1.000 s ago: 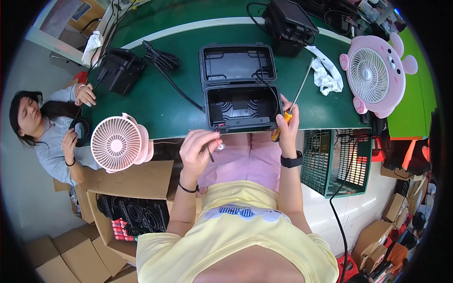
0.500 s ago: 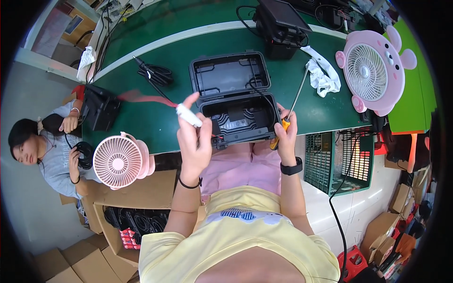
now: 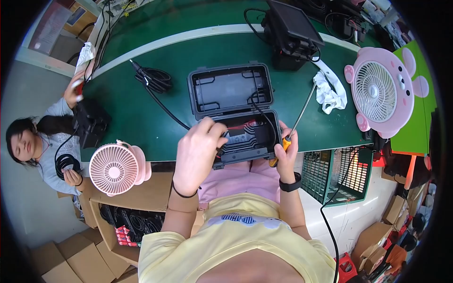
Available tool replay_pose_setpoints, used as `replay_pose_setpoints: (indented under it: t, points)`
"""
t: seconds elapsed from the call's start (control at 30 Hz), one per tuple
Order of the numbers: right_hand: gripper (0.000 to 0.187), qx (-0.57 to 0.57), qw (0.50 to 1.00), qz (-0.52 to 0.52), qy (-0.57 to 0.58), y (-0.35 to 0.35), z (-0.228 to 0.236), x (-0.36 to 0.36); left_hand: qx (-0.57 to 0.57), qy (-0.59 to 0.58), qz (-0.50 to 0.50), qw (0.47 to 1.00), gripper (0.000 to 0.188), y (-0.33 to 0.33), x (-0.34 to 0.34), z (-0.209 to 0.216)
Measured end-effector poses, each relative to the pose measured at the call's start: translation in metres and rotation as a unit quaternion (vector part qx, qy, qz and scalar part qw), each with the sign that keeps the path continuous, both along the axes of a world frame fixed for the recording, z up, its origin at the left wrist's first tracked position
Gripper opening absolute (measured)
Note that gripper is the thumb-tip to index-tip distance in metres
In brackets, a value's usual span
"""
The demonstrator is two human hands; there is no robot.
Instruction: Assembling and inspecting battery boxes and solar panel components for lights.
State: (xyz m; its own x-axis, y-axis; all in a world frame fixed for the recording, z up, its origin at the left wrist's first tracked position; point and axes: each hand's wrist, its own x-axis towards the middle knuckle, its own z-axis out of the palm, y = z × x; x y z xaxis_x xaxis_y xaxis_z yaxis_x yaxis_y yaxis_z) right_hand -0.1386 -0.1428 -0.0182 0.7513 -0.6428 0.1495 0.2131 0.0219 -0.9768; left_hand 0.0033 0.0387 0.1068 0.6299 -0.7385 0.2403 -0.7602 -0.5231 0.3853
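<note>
A black plastic box (image 3: 245,154) with its lid (image 3: 232,90) folded back lies at the table's near edge. Inside it run thin red wires (image 3: 244,126) and a black cable. At the box's left wall my left hand (image 3: 198,148) is closed, fingertips bent over the rim; what they hold is hidden. Another black cable, from a coiled bundle (image 3: 158,80), reaches the box beside this hand. My right hand (image 3: 288,158) grips a screwdriver (image 3: 286,142) by its yellow handle, shaft pointing up and away, and rests against the box's right side.
A small pink fan (image 3: 114,169) stands left, and a pink animal-shaped fan (image 3: 375,92) right. White cloth (image 3: 330,96) and another black box (image 3: 292,35) lie farther back. A green crate (image 3: 337,174) sits below the table. At left, a person (image 3: 56,141) handles a coiled cable.
My left hand has moved down to the box's left wall; the white connector it held up no longer shows. Red wires now lie inside the box. The person at left has raised one hand.
</note>
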Motion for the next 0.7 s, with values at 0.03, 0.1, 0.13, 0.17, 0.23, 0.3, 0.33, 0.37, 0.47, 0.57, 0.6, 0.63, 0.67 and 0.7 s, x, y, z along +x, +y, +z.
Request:
replay_pose_setpoints:
  t: [0.03,0.1,0.13,0.17,0.23,0.3,0.33,0.37,0.47,0.57,0.6,0.63,0.67,0.7]
  points:
    - [0.039,-0.007,1.000,-0.002,0.007,-0.001,0.000,-0.001,-0.006,0.027,-0.010,1.000,0.032,-0.004,0.000,-0.001]
    - [0.039,0.001,1.000,0.004,0.002,0.000,-0.001,-0.001,-0.010,0.093,-0.009,0.996,0.048,-0.011,-0.003,0.003]
    - [0.039,0.005,1.000,0.005,-0.008,-0.001,-0.001,0.000,-0.037,0.114,-0.007,0.993,0.050,-0.014,-0.002,0.006]
    - [0.039,-0.001,1.000,0.006,-0.009,-0.001,0.002,-0.001,-0.063,0.135,-0.004,0.989,0.053,-0.016,-0.002,0.006]
    - [0.038,-0.001,1.000,0.006,-0.008,-0.002,0.001,-0.001,-0.056,0.223,0.021,0.973,0.065,-0.017,-0.003,0.003]
    - [0.037,-0.003,1.000,0.007,-0.008,-0.002,-0.001,-0.001,-0.057,0.123,-0.027,0.990,0.080,-0.023,-0.004,-0.002]
    - [0.037,-0.002,1.000,0.003,-0.006,-0.001,-0.002,-0.002,-0.080,0.125,-0.057,0.987,0.093,-0.026,-0.008,-0.001]
    - [0.036,-0.002,1.000,-0.001,-0.004,-0.001,-0.003,-0.002,-0.063,0.077,-0.119,0.988,0.093,-0.028,-0.010,0.001]
    - [0.034,0.016,1.000,0.005,-0.003,0.000,0.001,-0.001,0.063,0.045,-0.203,0.976,0.097,-0.030,-0.036,0.009]
    - [0.035,0.010,0.999,-0.022,0.031,0.000,-0.001,0.000,0.096,-0.035,-0.188,0.977,0.090,-0.039,-0.058,-0.013]
    - [0.036,0.013,0.998,-0.037,0.049,0.002,-0.001,0.000,0.098,-0.066,-0.164,0.979,0.087,-0.043,-0.062,-0.022]
    - [0.036,0.013,0.998,-0.035,0.050,0.001,-0.002,0.000,0.100,-0.098,-0.141,0.980,0.085,-0.047,-0.063,-0.027]
    - [0.037,0.012,0.999,-0.023,0.026,0.001,-0.003,-0.001,0.071,-0.110,-0.134,0.982,0.078,-0.046,-0.061,-0.030]
    - [0.039,0.011,1.000,-0.011,0.002,0.001,-0.004,-0.001,0.054,-0.067,-0.125,0.988,0.075,-0.044,-0.061,-0.032]
